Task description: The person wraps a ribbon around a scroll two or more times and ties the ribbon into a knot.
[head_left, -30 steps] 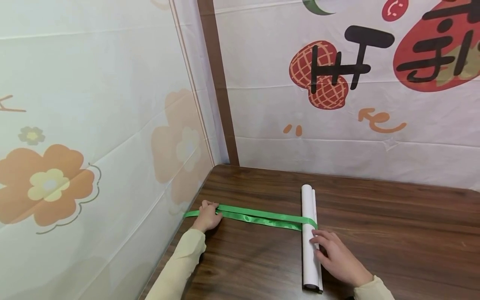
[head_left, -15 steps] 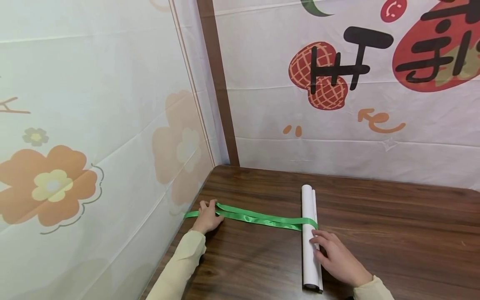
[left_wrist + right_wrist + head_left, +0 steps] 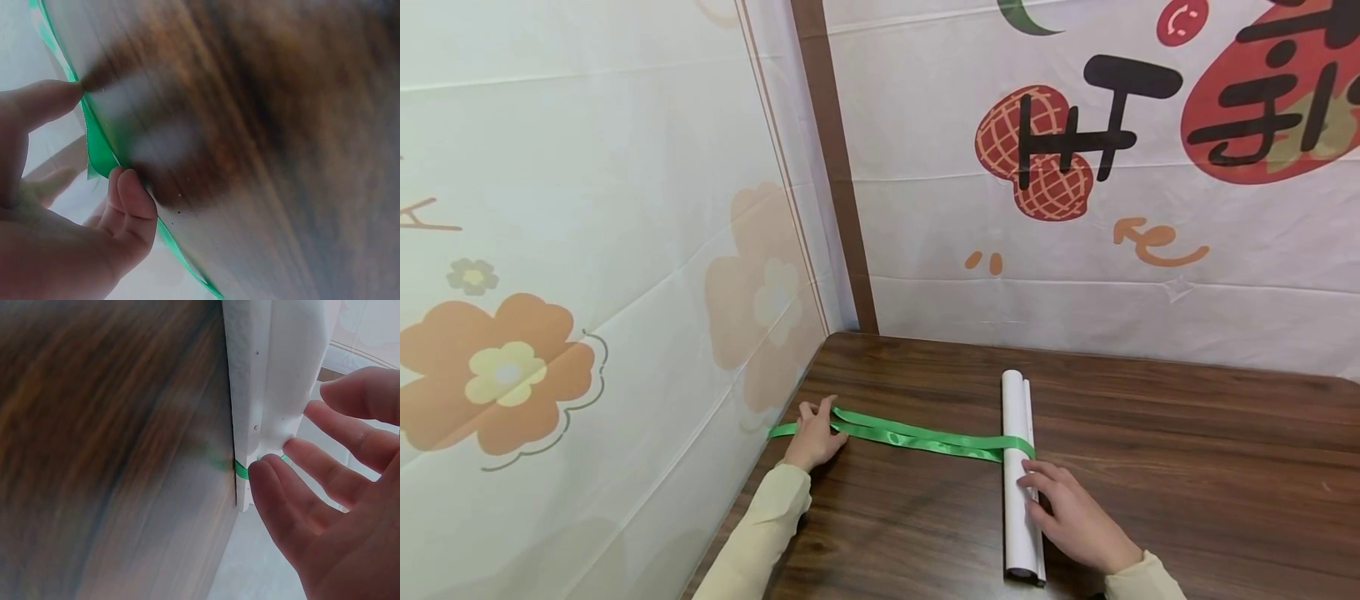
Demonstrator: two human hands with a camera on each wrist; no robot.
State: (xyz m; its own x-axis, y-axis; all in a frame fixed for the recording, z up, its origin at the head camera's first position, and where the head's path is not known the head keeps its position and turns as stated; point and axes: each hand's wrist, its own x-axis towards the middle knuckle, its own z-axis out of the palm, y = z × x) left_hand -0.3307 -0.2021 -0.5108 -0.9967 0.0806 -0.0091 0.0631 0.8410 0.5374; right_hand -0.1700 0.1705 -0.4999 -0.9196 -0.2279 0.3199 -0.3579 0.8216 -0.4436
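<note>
A white paper roll (image 3: 1017, 500), with a narrower white edge along its right side, lies lengthwise on the wooden table (image 3: 1187, 467). A shiny green ribbon (image 3: 917, 439) loops round its middle, and both ribbon strands stretch left. My left hand (image 3: 814, 435) is on the ribbon at the far left, fingers spread; the left wrist view shows the thumb and the outer fingers right at the ribbon (image 3: 100, 147). My right hand (image 3: 1078, 517) rests lightly against the roll just below the loop, its fingertips (image 3: 294, 445) on the white surface.
A printed white cloth wall (image 3: 625, 250) rises along the table's left edge, and the ribbon's longer end reaches it. Another cloth wall (image 3: 925, 225) with bold lettering stands behind the table.
My left fingers have spread and a forefinger has lifted off the upper strand, whose end now lies looser. The right hand and the roll have stayed in place.
</note>
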